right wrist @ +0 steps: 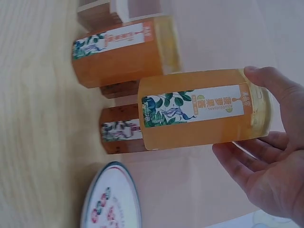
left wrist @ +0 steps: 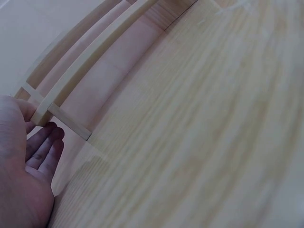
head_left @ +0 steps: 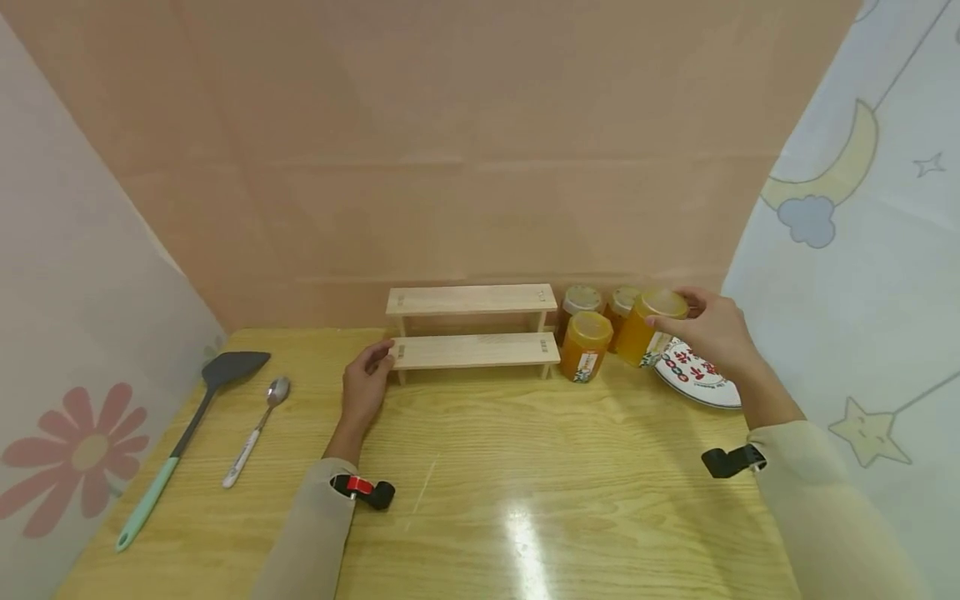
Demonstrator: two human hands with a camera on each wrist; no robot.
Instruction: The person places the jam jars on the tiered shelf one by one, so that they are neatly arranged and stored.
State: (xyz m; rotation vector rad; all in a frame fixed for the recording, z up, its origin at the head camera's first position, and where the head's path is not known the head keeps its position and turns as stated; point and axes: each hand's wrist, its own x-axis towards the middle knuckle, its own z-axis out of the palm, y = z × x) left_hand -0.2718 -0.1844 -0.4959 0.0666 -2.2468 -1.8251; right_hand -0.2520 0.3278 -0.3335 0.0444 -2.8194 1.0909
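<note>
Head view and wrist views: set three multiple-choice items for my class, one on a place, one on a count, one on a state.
1. Where does the spatula lie?
A. left of the spoon
B. on the plate
C. on the wooden rack

2. How many honey jars are there?
A. two
B. four
C. six

3. The right hand is
A. flat on the table
B. holding a honey jar
C. holding the spoon

Key: 1 A, it lies at the table's left edge; 2 B, three stand by the rack, one is held; 3 B, fingers grip the lid end, while the left hand touches the rack.
</note>
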